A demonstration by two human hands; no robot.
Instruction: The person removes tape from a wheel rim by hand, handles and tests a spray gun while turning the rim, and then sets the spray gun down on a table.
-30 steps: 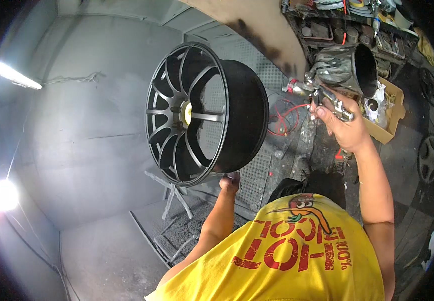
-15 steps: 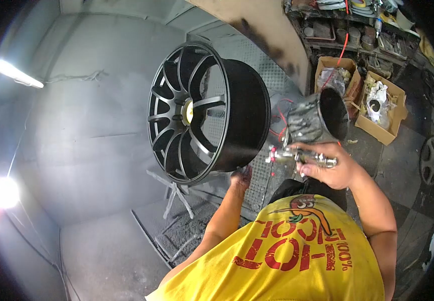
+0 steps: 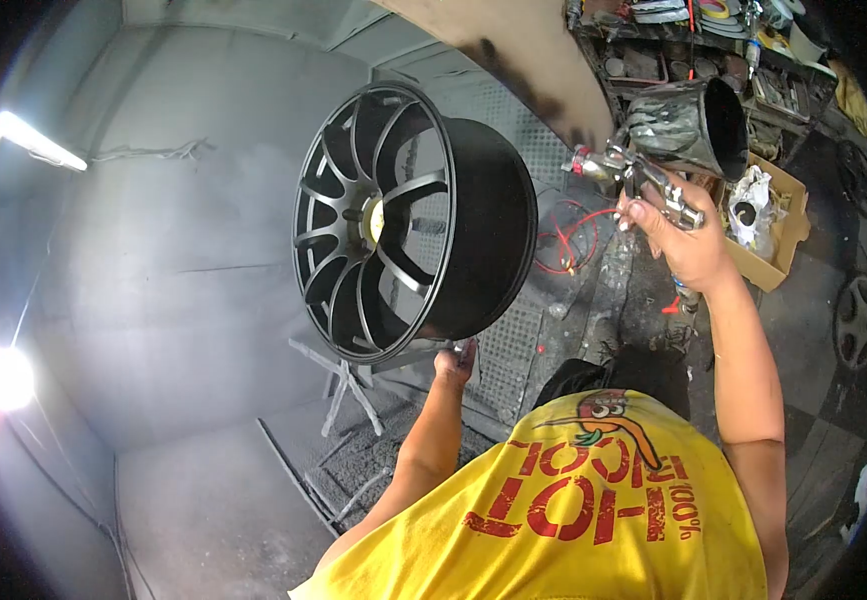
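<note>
A black multi-spoke wheel rim [image 3: 483, 230] stands upright on a paint-crusted stand [image 3: 353, 385] inside a grey spray booth. My left hand [image 3: 455, 362] reaches up under the rim and touches its lower edge. My right hand [image 3: 683, 240] is raised to the right of the rim and grips a spray gun [image 3: 643, 175]. The gun's paint-smeared cup [image 3: 688, 125] sits on top, open mouth toward me, and its nozzle points left at the rim's barrel.
Grey booth walls [image 3: 183, 230] surround the rim, with bright lamps [image 3: 33, 145] at left. A red hose [image 3: 563, 240] lies on the grated floor. Cardboard boxes [image 3: 768, 225] and a cluttered shelf [image 3: 693, 50] stand at right. Spare wheels [image 3: 858, 315] lie at far right.
My right hand has swung the spray gun up from beside the rim's lower edge to beside its upper part. The left hand has stayed under the rim.
</note>
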